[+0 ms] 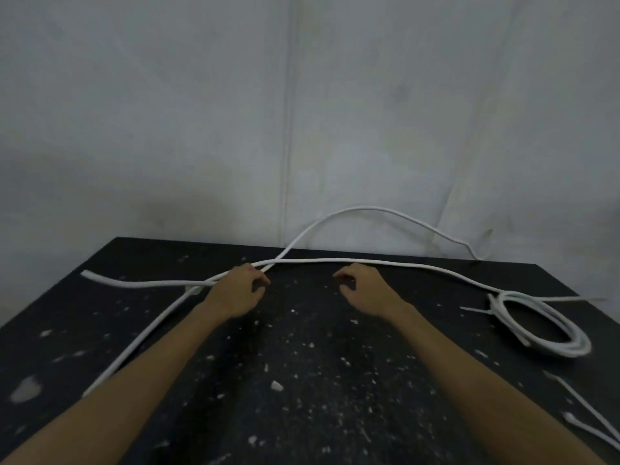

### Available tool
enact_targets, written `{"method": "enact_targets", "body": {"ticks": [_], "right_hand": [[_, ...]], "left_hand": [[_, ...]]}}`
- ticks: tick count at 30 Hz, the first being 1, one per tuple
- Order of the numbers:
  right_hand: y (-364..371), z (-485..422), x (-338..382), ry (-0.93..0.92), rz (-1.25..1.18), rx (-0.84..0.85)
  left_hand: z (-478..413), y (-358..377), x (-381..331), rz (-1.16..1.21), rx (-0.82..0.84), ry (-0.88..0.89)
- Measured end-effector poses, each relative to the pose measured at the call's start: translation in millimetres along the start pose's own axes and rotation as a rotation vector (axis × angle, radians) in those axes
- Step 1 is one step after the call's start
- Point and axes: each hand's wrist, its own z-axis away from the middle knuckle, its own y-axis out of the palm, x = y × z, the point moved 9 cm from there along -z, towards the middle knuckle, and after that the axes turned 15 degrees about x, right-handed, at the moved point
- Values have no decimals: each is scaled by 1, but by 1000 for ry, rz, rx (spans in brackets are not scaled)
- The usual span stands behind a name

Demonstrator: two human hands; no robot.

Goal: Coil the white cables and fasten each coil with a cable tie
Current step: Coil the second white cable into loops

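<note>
Left hand (240, 290): centre left of the frame, fingers curled over the arched cable (362, 208) where it crosses the flat cable (335, 260); it seems to grip it.
Right hand (364, 288): centre of the frame, just below the flat cable, fingers loosely curled with thumb and forefinger apart, holding nothing.
Arched cable: runs from the lower left, passes under the left hand, then rises in a loop against the wall (167, 95).
Flat cable: lies from the left across to the right.
Coiled cable (563, 349): right edge of the table (302, 364), a cable tie (476, 309) jutting from it.
Loose ties (583, 404): lower right, 2 thin white strips.
</note>
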Motion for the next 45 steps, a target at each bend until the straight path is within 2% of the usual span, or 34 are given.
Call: {"method": "enact_targets", "body": {"ticks": [6,12,16,22,24,29,32,36,41,45], "right_hand": [[23,-63,-6,19,22,25],[36,-108,-36,131,152,-42],[47,-125,-57,192,259,-3],[32,-122,-78,228,224,-209],[30,-122,-84,277,265,-194],[23,-122,-90,386,400,-173],[16,-126,-86,410,402,-152],[13,-137,-66,299,382,-140],[-7,-146,-28,152,359,-272],[-31,-146,11,73,363,-404]], "left_hand": [[-8,-24,68,-163,-94,-176],[-33,-19,110,-136,145,-361],[-46,-17,119,-3,252,-337],[-42,-20,123,-24,436,-265],[-39,-24,125,-24,425,-252],[-29,-58,125,-47,264,-191],[-19,-77,130,-71,270,-187],[-2,-104,136,-86,239,-199],[36,-129,155,-165,236,-248],[67,-133,175,-91,245,-315]]}}
